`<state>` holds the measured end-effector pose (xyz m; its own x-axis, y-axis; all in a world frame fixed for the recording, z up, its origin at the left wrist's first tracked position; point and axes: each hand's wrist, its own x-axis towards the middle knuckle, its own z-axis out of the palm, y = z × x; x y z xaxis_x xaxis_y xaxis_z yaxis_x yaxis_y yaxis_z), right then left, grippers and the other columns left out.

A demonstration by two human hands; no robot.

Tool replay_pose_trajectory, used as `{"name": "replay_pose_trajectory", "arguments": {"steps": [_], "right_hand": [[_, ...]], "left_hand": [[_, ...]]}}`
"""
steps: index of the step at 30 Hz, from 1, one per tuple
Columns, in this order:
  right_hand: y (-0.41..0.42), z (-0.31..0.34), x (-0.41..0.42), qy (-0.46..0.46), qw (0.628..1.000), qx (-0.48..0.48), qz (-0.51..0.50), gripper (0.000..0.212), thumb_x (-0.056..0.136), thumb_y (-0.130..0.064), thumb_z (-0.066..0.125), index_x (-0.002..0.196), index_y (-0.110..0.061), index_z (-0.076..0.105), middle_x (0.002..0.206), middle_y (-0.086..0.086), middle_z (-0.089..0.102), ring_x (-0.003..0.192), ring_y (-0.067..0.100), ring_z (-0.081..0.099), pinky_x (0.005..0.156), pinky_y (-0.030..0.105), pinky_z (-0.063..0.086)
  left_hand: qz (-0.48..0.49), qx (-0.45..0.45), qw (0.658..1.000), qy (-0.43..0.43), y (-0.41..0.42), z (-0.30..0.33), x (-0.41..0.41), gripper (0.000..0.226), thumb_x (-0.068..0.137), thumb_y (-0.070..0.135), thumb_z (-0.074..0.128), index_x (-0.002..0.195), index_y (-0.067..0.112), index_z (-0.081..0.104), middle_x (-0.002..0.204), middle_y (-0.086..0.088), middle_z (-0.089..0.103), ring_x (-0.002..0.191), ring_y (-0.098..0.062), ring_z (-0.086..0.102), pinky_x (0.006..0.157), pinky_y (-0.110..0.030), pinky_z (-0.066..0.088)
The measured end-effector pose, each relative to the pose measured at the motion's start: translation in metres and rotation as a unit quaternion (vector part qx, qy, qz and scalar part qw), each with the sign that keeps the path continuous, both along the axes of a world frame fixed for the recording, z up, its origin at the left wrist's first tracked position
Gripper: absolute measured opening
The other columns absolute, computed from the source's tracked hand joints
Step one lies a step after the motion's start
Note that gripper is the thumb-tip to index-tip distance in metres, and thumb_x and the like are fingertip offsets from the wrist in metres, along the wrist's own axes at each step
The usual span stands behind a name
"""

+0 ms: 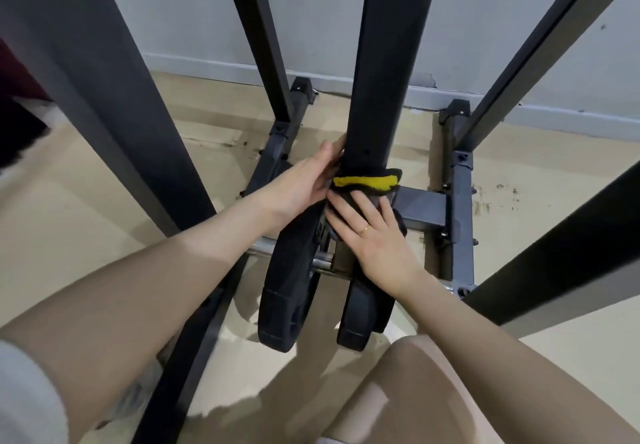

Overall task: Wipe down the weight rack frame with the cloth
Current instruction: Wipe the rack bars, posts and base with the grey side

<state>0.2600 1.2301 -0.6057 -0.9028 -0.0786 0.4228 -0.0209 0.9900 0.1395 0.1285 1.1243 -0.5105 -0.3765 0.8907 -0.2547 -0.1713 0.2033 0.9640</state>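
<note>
Right hand (372,232) flat, pressing cloth (367,183) against rack upright (381,80); left hand (304,184) beside.

Two bare hands meet at the foot of a dark upright post (377,73) of the weight rack frame. The right hand (375,235) presses a black-and-yellow cloth (367,182) against it; at nine o'clock, the left hand (304,182) cups the post. Below hang two black weight plates (291,291).

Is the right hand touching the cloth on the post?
Touching. The head view shows the right hand with straight fingers pressed flat on the cloth wrapped round the post.
</note>
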Motion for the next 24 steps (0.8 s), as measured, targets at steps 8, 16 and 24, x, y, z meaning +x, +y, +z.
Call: {"name": "replay_pose_trajectory", "arguments": {"steps": [8, 16, 24], "right_hand": [[-0.035, 0.022, 0.008, -0.074, 0.971, -0.229, -0.002, 0.041, 0.075, 0.008, 0.055, 0.114, -0.002, 0.061, 0.124, 0.017, 0.061, 0.124, 0.026, 0.05, 0.11, 0.034, 0.027], [-0.162, 0.037, -0.065, 0.085, 0.942, -0.296, -0.136, 0.033, 0.085, 0.0, 0.041, 0.111, 0.002, 0.062, 0.123, 0.023, 0.06, 0.119, 0.04, 0.054, 0.104, 0.052, 0.034], [-0.192, -0.07, -0.128, -0.12, 0.847, -0.323, -0.405, 0.035, 0.095, -0.01, 0.03, 0.124, -0.011, 0.049, 0.139, 0.012, 0.045, 0.136, 0.025, 0.032, 0.111, 0.033, 0.017]], "left_hand": [[-0.037, -0.042, 0.992, 0.115, -0.021, 0.006, -0.018, 0.068, 0.09, 0.06, 0.014, 0.147, 0.025, 0.027, 0.15, 0.011, 0.032, 0.134, 0.001, 0.032, 0.115, -0.026, 0.022], [0.108, -0.12, 0.98, 0.111, -0.125, -0.04, -0.078, 0.055, 0.102, 0.041, 0.012, 0.138, 0.015, 0.044, 0.139, -0.004, 0.049, 0.129, -0.014, 0.044, 0.108, -0.028, 0.033], [-0.005, -0.163, 0.976, 0.146, -0.163, -0.107, -0.083, 0.063, 0.092, 0.063, 0.024, 0.145, 0.03, 0.03, 0.151, 0.011, 0.03, 0.138, -0.001, 0.023, 0.115, -0.023, 0.012]]}}
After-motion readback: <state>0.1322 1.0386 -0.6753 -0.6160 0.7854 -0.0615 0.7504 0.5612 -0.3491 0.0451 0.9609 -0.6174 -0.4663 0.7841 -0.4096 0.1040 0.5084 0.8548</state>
